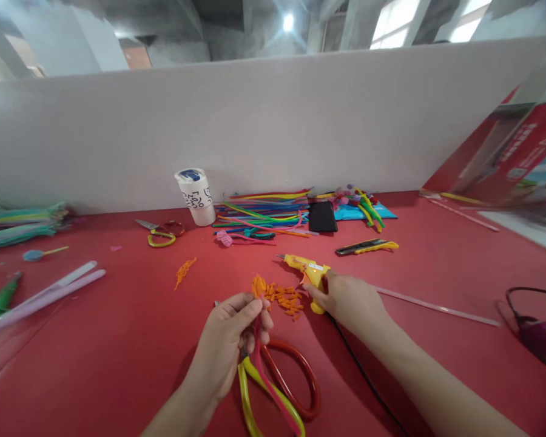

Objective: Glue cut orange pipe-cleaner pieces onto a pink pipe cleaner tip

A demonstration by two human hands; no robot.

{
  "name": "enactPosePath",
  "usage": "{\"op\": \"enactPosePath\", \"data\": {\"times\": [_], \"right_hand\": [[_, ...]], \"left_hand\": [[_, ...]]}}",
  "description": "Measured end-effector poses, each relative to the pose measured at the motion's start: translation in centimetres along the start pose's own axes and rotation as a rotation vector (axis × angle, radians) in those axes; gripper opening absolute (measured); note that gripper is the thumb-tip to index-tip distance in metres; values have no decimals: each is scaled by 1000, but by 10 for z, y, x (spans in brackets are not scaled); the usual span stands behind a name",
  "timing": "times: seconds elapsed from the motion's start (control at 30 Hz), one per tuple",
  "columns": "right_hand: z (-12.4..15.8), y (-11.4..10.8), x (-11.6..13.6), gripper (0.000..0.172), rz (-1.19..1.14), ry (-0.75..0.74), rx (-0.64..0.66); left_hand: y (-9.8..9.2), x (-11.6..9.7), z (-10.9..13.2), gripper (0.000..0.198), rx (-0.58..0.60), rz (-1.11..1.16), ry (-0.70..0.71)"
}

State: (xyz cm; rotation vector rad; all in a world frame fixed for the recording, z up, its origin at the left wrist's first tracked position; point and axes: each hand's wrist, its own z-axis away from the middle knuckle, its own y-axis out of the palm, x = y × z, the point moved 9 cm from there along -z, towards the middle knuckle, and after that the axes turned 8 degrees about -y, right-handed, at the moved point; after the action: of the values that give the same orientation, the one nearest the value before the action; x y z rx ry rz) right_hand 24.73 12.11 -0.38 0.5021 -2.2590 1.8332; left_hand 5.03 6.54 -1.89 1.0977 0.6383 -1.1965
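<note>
My left hand (239, 331) pinches a pink stem (264, 370) topped by a fluffy orange tuft (258, 285). Beneath that hand lie red-handled scissors (313, 376) and a yellow-handled tool (246, 394), their upper parts partly hidden. Just right of the tuft, small orange pieces (287, 298) are scattered on the red table (131, 346). My right hand (346, 297) is closed round the handle of a yellow glue gun (312, 270), whose nozzle points left. A black cord runs from the gun toward the bottom edge.
Behind are a white cup (198, 197), small scissors (160, 233), colourful stems (264, 212), a black phone (322, 216) and a yellow cutter (367, 246). A clear stick (439, 308) lies right. Left are purple strips (50, 297) and a green tool (2, 298). A white partition (273, 127) stands behind.
</note>
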Motion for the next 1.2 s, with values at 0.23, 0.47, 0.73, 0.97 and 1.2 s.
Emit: {"op": "enactPosePath", "data": {"times": [0.23,0.47,0.73,0.97,1.2], "right_hand": [[-12,11,-8,20,-529,38,-2],[-1,11,11,19,-1074,73,94],[17,13,37,18,-1435,129,271],[35,17,42,30,-1056,77,293],[41,10,50,29,-941,45,268]], "left_hand": [[-3,-2,-1,13,-12,48,21],[-2,-3,-2,12,21,94,-3],[-12,1,-13,18,-10,27,7],[-15,2,-21,23,42,76,6],[-16,1,-19,22,11,24,27]]}}
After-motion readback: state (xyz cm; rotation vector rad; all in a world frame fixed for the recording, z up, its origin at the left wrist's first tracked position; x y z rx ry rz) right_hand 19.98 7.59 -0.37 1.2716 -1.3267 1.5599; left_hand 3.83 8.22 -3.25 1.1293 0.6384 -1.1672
